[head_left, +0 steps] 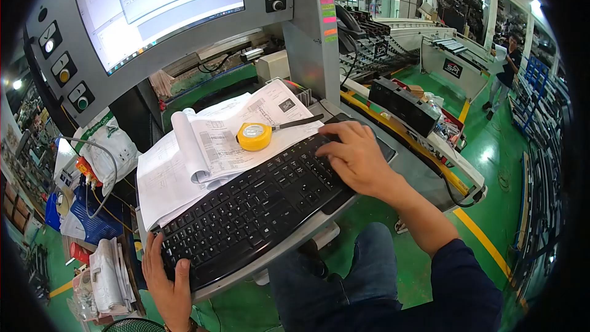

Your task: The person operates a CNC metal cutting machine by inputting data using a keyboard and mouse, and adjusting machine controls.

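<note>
A black keyboard lies at a slant on the grey shelf. At its left end rests my left hand, thumb and fingers apart, holding nothing. My right hand is over the number pad at the other end, with bent fingers spread at the keys and nothing gripped. Behind the keyboard, a yellow tape measure with a black strap sits on printed papers. Some of these sheets are curled into a roll at the left.
A lit monitor in a grey panel with buttons stands above the shelf. White plastic bags hang at the left. To the right are a yellow-edged machine rail and a person standing farther off on the green floor.
</note>
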`<action>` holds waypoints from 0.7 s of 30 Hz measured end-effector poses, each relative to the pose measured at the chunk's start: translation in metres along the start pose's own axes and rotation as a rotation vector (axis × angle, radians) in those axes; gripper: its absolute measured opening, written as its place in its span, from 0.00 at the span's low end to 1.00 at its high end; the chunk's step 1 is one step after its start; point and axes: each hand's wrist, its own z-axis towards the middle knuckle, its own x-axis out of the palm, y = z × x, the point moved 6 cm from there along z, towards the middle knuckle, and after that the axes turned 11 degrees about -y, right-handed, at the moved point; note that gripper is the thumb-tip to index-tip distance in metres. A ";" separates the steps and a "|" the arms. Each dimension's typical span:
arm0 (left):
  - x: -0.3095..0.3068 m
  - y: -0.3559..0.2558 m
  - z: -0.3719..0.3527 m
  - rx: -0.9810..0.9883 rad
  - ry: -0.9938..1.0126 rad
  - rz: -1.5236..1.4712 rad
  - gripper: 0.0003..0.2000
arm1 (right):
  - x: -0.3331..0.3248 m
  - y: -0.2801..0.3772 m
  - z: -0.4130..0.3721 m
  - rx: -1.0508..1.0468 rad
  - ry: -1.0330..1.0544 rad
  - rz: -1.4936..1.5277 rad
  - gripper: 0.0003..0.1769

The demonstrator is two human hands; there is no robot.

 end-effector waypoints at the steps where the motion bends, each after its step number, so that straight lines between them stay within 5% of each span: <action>1: -0.001 -0.002 0.001 0.008 -0.008 0.002 0.32 | -0.006 -0.002 -0.002 0.011 -0.042 0.010 0.09; 8: 0.002 -0.006 -0.001 0.020 -0.025 -0.034 0.29 | -0.023 -0.003 -0.019 0.036 0.012 -0.001 0.07; 11: 0.000 -0.002 -0.003 0.005 -0.032 -0.055 0.28 | -0.029 -0.021 -0.013 0.101 -0.127 0.039 0.07; 15: -0.001 0.003 -0.002 0.077 -0.056 0.041 0.28 | -0.023 -0.065 -0.010 0.187 -0.151 -0.047 0.23; 21: 0.002 0.007 -0.002 -0.009 -0.040 0.023 0.32 | -0.014 -0.075 -0.017 0.426 -0.036 0.174 0.29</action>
